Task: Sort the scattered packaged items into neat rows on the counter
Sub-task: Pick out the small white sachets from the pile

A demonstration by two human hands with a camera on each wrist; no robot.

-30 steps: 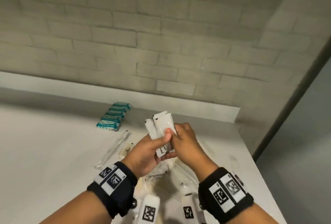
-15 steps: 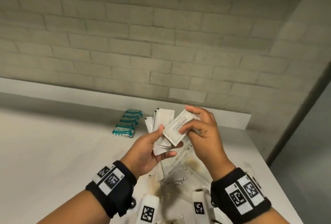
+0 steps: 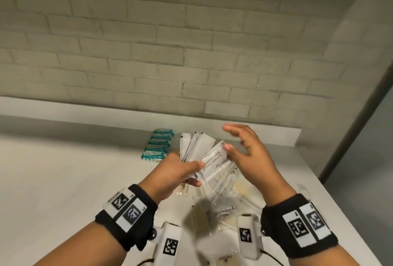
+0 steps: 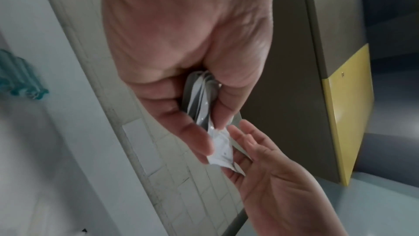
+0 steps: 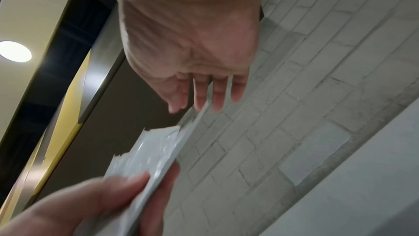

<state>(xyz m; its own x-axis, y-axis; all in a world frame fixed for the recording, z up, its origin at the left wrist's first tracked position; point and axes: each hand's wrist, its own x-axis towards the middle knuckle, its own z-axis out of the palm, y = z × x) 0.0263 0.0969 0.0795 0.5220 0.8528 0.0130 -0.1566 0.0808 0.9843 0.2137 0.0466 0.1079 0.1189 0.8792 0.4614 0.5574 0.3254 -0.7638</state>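
My left hand [image 3: 180, 167] grips a fanned bunch of white sachets [image 3: 195, 144] above the counter, thumb pressed on the front one, a shampoo sachet [image 3: 214, 162] lying crosswise. In the left wrist view the sachets [image 4: 201, 96] sit pinched between thumb and fingers. My right hand [image 3: 244, 148] hovers just right of the bunch with fingers spread and relaxed; its thumb tip touches the shampoo sachet's upper corner. In the right wrist view the straight fingers [image 5: 204, 93] reach the edge of the sachets [image 5: 149, 159]. Under my hands lies a scatter of clear packaged items [image 3: 223, 197].
A neat row of teal packets [image 3: 158, 145] lies at the back of the white counter [image 3: 63, 180], near the raised ledge [image 3: 265, 135] below the brick wall. The counter's right edge [image 3: 344, 202] drops off beside my right wrist.
The right hand laid the shampoo sachet onto the bunch and opened its fingers. The left thumb now holds that sachet down with the others.
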